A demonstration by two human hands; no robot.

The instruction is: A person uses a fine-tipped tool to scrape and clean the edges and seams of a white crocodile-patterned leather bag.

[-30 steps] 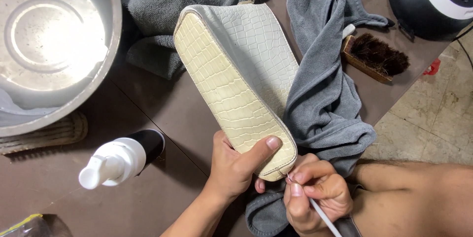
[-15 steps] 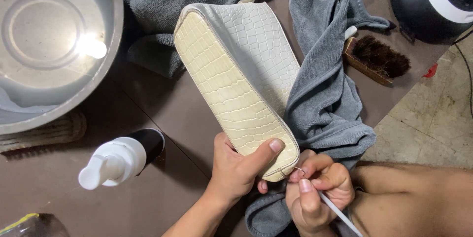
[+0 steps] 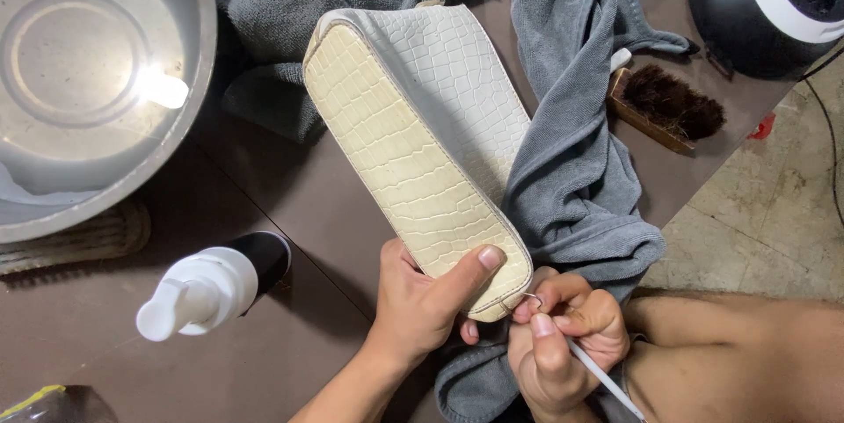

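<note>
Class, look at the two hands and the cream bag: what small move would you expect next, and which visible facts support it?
Probably a short stroke of the thin white tool along the bag's lower corner. The right hand pinches the tool with its tip at that corner, while the left hand grips the bag's end, thumb across its narrow side, steadying it over the grey towel.

My right hand (image 3: 563,348) has shifted slightly right along the near end of the cream bag (image 3: 422,150), its thin white tool (image 3: 602,377) now angled lower. The light glare in the steel bowl (image 3: 88,89) has moved right.
</note>
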